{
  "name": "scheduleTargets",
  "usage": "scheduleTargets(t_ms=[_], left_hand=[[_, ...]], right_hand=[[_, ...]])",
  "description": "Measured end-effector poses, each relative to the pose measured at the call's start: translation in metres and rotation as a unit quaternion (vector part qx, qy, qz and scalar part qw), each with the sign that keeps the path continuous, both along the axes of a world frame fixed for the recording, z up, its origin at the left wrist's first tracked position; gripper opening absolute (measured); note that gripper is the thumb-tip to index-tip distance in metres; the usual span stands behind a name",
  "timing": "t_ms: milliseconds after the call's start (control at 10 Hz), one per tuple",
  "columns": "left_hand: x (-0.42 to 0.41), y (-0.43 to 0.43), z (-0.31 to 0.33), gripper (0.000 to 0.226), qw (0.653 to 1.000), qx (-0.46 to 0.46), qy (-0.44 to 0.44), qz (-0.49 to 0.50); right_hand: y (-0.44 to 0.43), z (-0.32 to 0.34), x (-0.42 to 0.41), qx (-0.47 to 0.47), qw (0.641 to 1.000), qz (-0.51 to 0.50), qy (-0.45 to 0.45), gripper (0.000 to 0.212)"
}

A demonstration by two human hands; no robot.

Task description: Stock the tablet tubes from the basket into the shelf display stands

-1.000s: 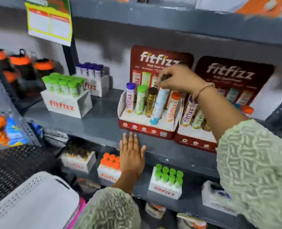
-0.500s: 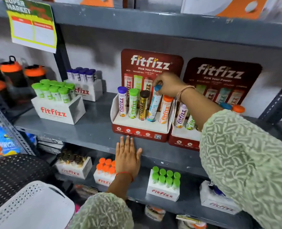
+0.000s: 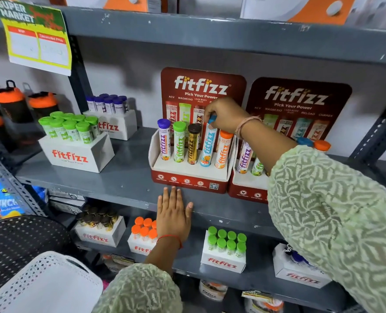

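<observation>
Your right hand (image 3: 224, 115) pinches the blue cap of the slim white-and-blue tablet tube (image 3: 207, 145), which stands in the fourth slot of the red cardboard display stand (image 3: 188, 180) near the front edge of the grey metal shelf (image 3: 110, 177), likely to seat it upright in line with its neighbours. Your left hand (image 3: 173, 213) lies spread flat against that front edge, seemingly to steady you. Your right sleeve hides much of the second red stand (image 3: 246, 190), and only a corner of the white perforated plastic basket (image 3: 40, 283) shows.
</observation>
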State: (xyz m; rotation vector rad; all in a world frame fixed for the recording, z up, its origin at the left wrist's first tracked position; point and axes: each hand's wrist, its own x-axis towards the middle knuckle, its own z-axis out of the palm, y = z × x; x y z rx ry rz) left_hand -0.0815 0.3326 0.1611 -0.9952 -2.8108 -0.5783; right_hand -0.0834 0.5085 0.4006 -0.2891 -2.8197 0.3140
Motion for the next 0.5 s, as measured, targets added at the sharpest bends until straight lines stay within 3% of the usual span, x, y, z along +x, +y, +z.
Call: scheduleTargets(t_ms=[300,400,500], left_hand=[[0.001,-0.001,0.004,0.109,1.000,-0.022,-0.003,-0.003],[0.000,0.001,0.004,0.094,0.999,-0.035,0.009,0.001],[-0.003,-0.003,0.000,0.102,1.000,0.002,-0.001,-0.016]], right_hand=[[-0.003,-0.023,-0.001,0.008,0.999,-0.003,-0.031,0.029],[-0.002,-0.022,0.000,-0.007,0.999,-0.011,-0.047,0.036],[-0.010,-0.026,0.018,-0.058,0.998,-0.013,0.008,0.051]])
